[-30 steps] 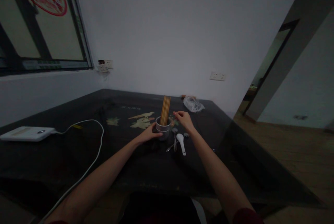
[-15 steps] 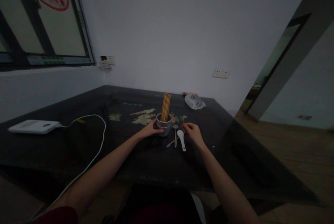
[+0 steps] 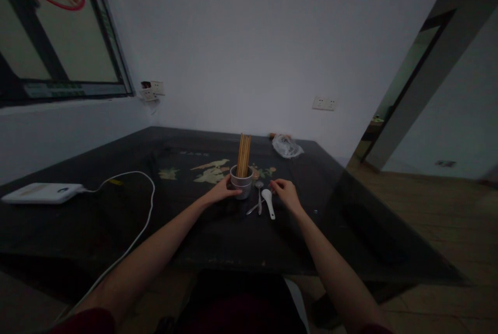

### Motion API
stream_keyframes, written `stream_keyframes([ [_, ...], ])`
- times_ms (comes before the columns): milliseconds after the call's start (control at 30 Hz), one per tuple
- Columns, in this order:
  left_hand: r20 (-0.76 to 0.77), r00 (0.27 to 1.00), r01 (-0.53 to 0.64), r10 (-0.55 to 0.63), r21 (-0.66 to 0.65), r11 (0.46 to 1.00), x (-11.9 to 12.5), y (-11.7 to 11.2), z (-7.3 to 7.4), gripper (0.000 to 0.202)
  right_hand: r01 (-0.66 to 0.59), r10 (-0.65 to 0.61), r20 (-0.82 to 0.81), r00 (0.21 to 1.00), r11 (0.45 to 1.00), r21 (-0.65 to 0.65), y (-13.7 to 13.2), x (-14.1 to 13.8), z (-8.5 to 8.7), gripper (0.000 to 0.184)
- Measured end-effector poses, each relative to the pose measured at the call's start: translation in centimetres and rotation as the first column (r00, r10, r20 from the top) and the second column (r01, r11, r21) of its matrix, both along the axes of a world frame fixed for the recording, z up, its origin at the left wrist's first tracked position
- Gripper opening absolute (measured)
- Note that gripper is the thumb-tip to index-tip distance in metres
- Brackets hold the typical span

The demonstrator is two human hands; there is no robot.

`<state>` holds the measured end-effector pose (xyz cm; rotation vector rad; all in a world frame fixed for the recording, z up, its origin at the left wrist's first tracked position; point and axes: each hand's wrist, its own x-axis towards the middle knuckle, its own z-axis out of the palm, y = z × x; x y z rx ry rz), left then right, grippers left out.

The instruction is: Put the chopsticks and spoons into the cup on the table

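A small metal cup [image 3: 241, 187] stands on the dark table [image 3: 194, 230] with a bundle of wooden chopsticks [image 3: 244, 155] upright in it. My left hand [image 3: 220, 193] grips the cup's left side. Just right of the cup lie a white ceramic spoon [image 3: 268, 202] and two metal spoons [image 3: 259, 196]. My right hand [image 3: 286, 192] rests on the table beside the white spoon, fingers curled and pinched near the spoons; what they hold is too small to see.
A white flat device [image 3: 41, 192] with a white cable [image 3: 132, 220] lies at the table's left. A crumpled clear plastic bag [image 3: 287, 145] sits at the far edge. Wall sockets [image 3: 324, 102] are behind. A doorway opens to the right.
My right hand came down from beside the chopstick tops to the table by the spoons. My left hand stayed on the cup.
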<state>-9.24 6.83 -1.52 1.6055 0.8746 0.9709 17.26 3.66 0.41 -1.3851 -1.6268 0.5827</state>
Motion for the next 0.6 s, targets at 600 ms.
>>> stream_keyframes([
  [600, 0.132, 0.973, -0.213, 0.187, 0.222, 0.952, -1.7, 0.0, 3.3, 0.07, 0.053, -0.019, 0.288, 0.957, 0.992, -0.111, -0.7, 0.3, 0.9, 0.041],
])
